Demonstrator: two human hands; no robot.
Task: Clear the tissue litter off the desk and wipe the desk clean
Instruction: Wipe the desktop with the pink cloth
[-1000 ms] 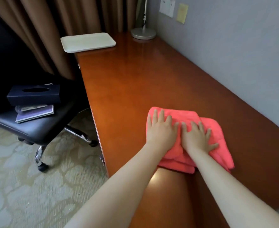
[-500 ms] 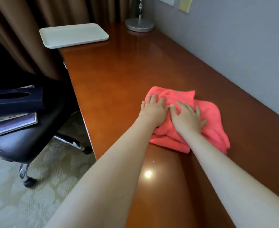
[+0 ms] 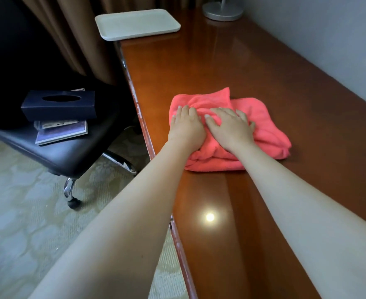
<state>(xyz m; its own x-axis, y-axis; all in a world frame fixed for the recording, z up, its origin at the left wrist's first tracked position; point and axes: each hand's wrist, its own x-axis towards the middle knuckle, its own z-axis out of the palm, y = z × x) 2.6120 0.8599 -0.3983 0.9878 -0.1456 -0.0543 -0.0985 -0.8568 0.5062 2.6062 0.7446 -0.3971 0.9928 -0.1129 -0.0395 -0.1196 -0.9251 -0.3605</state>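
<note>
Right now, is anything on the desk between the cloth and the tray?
Nothing: the head view shows only bare desk between the cloth and the tray.

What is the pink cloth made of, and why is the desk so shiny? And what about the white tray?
The pink cloth looks like soft microfibre or terry: fuzzy, bunched into folds under both hands. The desk looks like wood with a glossy varnish: reddish-brown, mirroring a light spot. The white tray seems matte plastic, maybe melamine: smooth, rounded rim, no shine. That one is hard to tell for sure.
</note>
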